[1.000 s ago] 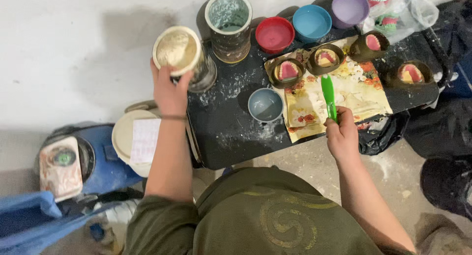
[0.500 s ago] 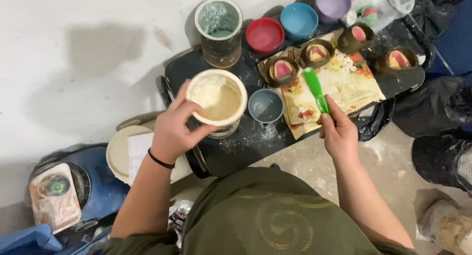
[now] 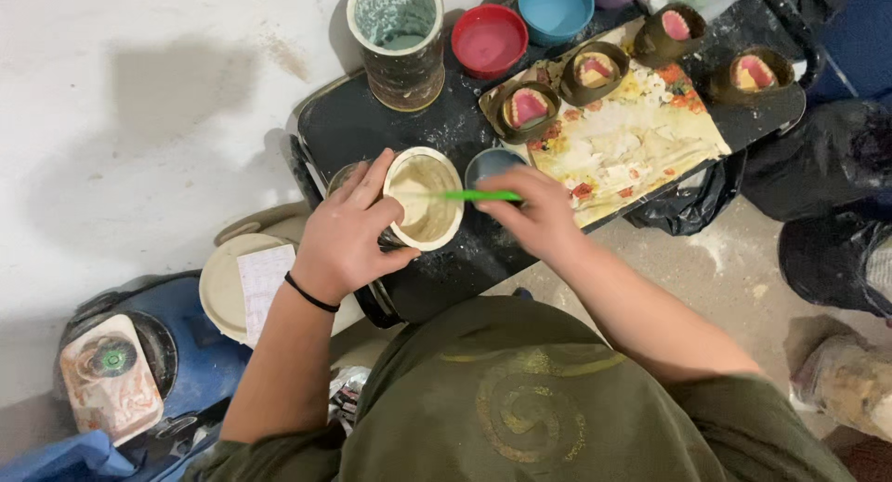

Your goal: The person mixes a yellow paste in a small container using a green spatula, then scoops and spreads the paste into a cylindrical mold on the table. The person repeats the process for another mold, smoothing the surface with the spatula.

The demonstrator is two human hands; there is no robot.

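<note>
My left hand [image 3: 348, 231] grips a cream-coloured cup [image 3: 425, 198] with pale paste inside, held over the near edge of a black tray [image 3: 344, 129]. My right hand [image 3: 539, 212] holds a green spatula [image 3: 478, 196] whose tip reaches across the cup's mouth. A small grey bowl [image 3: 488, 161] sits just behind my right hand, partly hidden by it. Several brown rubber moulds with pink dental casts [image 3: 528, 107] stand on a flowered sheet [image 3: 632, 143] further back.
A tall speckled cylinder [image 3: 400, 36], a red bowl [image 3: 490, 38] and a blue bowl [image 3: 556, 8] line the tray's far side. A white lid with paper [image 3: 243, 282] and a blue bucket [image 3: 186, 352] sit at left. Black bags [image 3: 818, 166] lie at right.
My left hand brought the cream cup down from the far left of the tray to its near edge. My right hand swung the green spatula left, from the flowered sheet to the cup.
</note>
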